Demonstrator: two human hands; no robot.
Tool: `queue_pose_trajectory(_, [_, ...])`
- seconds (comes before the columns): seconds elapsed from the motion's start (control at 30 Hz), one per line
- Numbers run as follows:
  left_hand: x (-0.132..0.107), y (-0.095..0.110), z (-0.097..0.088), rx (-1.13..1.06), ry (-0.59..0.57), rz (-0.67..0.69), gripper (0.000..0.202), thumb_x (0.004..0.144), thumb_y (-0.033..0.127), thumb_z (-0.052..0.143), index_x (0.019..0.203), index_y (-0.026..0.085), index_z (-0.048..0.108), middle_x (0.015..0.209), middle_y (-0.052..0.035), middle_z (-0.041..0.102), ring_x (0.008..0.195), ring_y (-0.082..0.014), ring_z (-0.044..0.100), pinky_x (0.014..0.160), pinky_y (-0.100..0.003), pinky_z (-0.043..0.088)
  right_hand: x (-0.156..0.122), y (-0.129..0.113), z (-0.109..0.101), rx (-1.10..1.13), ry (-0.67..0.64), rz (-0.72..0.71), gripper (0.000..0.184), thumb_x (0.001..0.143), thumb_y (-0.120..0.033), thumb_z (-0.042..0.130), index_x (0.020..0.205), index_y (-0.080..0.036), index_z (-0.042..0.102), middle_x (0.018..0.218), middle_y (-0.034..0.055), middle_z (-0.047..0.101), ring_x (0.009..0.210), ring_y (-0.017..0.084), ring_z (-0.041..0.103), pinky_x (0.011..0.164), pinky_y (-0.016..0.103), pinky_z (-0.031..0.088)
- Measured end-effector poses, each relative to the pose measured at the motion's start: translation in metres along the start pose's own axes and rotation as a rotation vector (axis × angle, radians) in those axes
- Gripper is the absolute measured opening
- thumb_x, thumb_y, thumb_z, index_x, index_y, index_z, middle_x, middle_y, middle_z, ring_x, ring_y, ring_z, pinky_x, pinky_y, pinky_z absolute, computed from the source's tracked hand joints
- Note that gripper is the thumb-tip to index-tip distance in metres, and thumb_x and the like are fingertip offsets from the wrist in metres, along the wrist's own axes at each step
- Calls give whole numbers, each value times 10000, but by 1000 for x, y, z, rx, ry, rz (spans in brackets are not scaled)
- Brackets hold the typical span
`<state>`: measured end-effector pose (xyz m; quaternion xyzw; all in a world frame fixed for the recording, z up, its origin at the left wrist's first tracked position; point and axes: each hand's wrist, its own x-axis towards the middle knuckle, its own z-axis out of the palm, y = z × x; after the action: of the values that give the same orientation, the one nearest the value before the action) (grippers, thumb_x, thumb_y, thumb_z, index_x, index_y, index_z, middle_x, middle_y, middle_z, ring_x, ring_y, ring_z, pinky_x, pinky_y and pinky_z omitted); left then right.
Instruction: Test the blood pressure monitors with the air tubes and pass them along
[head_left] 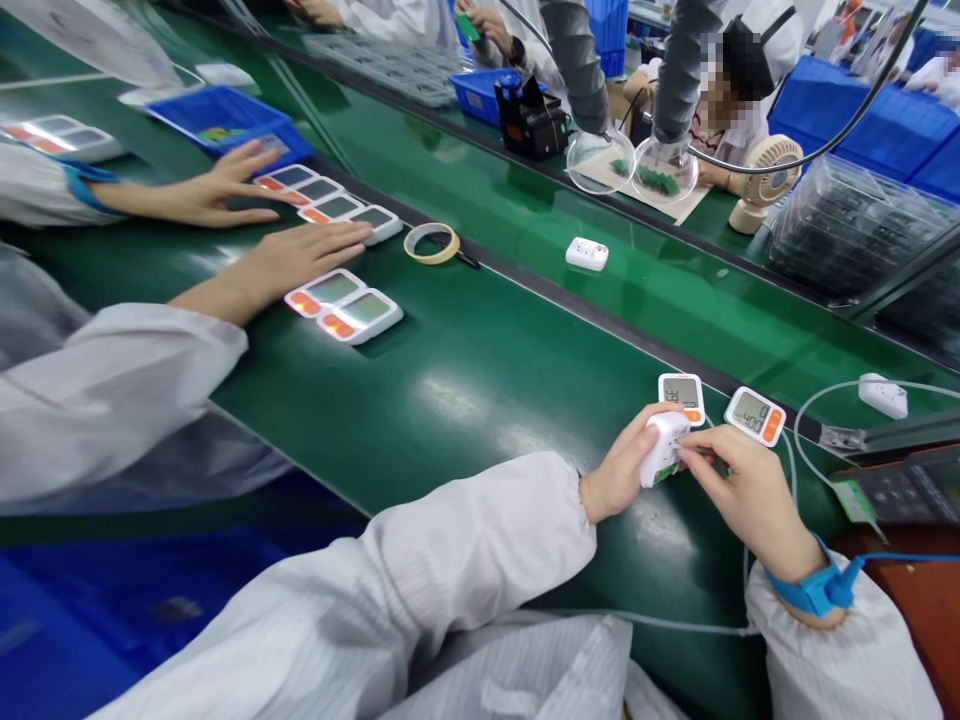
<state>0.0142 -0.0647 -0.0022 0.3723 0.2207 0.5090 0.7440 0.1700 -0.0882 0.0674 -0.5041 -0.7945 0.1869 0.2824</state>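
Observation:
My left hand [619,468] is closed around a small white plastic device [661,452], tilted up off the bench. A green patch shows at the device's lower end. The fingers of my right hand [750,490] are pinched together against the device's face; what they hold there is too small to make out. A blue band circles my right wrist. Just behind my hands lie two white digital display units with orange buttons: one display unit [682,392] partly behind the held device, another display unit [756,416] beyond my right hand. Both screens show digits.
A co-worker's hands [277,265] rest at several display units [360,315] on the left. A tape roll [431,243] lies beside the dark rail. White devices [586,254] sit on the green belt [517,235]. Thin tubing [675,622] loops around my work spot.

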Motion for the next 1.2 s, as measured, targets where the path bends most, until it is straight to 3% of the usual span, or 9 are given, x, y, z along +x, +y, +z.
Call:
queue_pose_trajectory(0.2, [0,-4,-2,15,-21,31,544,870,589,580,1218,172,565,1218,-122,636,1107,-264,594,973,-379,446,0,-4,3,13,-10,11,120,951,-235,548,892,-206,648,847,28,667,755,177,608,704,293,484])
queue_pose_trajectory(0.53, [2,-5,-2,34,18,14,502,871,568,595,1193,183,603,1200,-107,660,1099,-247,604,989,-369,442,0,-3,7,21,-16,46,134,935,-233,535,862,-206,644,806,25,656,731,176,607,684,285,476])
queue_pose_trajectory(1.2, [-4,-2,-3,353,17,78,623,923,631,450,1293,142,560,1229,-122,647,1153,-274,576,1018,-371,424,-7,-6,22,-174,23,28,176,938,-231,502,835,-193,639,769,36,646,705,185,604,678,293,438])
